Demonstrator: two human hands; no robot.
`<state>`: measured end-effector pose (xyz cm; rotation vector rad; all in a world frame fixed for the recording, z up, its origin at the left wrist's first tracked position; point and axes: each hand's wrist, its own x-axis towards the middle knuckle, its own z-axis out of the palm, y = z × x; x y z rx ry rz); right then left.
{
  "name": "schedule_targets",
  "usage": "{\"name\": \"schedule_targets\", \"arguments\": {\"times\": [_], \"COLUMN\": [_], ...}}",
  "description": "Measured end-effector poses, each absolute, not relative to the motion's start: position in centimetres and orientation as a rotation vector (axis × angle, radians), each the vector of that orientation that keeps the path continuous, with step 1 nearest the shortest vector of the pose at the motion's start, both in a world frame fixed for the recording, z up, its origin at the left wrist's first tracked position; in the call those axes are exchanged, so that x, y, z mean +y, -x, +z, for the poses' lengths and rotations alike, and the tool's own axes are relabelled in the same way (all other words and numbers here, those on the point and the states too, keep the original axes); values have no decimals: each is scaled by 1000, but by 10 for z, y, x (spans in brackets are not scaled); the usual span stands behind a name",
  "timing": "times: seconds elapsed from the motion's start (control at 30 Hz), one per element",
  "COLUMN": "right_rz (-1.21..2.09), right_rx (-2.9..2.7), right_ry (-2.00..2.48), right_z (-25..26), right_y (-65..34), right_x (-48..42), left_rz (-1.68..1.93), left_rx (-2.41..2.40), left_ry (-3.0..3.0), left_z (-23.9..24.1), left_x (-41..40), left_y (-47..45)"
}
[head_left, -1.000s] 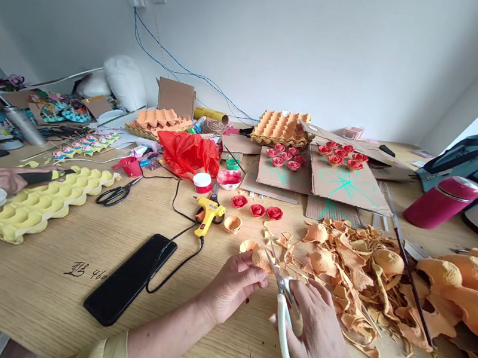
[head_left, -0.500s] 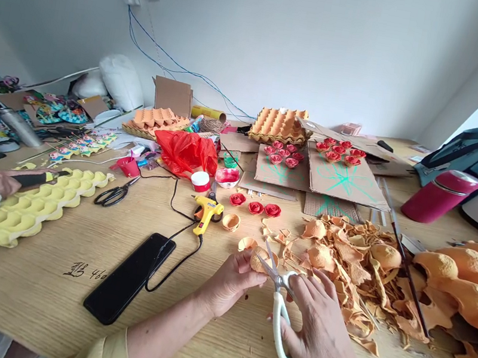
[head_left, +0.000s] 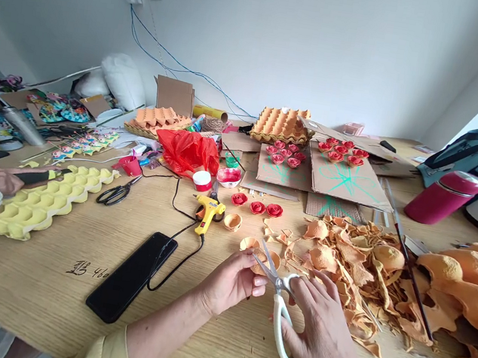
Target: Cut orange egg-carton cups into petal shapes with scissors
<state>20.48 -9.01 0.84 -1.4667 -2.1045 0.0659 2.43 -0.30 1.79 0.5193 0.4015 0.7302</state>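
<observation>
My left hand [head_left: 233, 285] pinches a small orange egg-carton cup [head_left: 260, 263] between thumb and fingers. In my right hand [head_left: 319, 319] is a pair of white-handled scissors [head_left: 282, 325], fingers through the loops. Their blades are parted and lie over the cup; whether they touch it I cannot tell. Just beyond my left hand sits another cut orange cup [head_left: 249, 243], and farther off a round cup [head_left: 233, 221]. Several red paper-pulp roses [head_left: 257, 207] stand in a row behind. To the right of the scissors spreads a heap of orange carton scraps [head_left: 351, 269].
A yellow glue gun [head_left: 206, 213] and a black phone [head_left: 131, 277] lie left of my hands, the cord crossing the phone. Far left, a co-worker's arm rests by a yellow egg tray [head_left: 44, 203]. Orange egg tray [head_left: 473, 276] and pink bottle [head_left: 444, 198] stand right.
The fingers of my left hand have shifted around the cup, turning it, and the scissor blades are spread a little wider. The whole view has moved slightly.
</observation>
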Motion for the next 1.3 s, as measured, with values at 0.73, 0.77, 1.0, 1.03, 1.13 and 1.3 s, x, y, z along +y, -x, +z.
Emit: {"name": "schedule_targets", "arguments": {"times": [0.73,0.77,1.0,1.03,1.13,1.3], "right_rz": [4,4,-51,-75,-121,-148], "right_rx": [-2137,-2138,-2181,-2181,-2182,-2190], "right_ry": [1514,1520,1538,1548,1566,1574], "right_z": [10,10,12,12,12,11], "right_y": [-208,-208,-209,-209,-210,-211], "right_x": [-89,-89,-90,-90,-91,-91], "left_rz": [736,734,722,719,709,681], "left_rx": [549,548,527,527,538,539], "left_ry": [-541,-556,-703,-716,-734,-750], "left_z": [22,22,24,24,22,23], "left_x": [3,4,5,5,5,5], "left_y": [-23,-23,-19,-19,-19,-20]}}
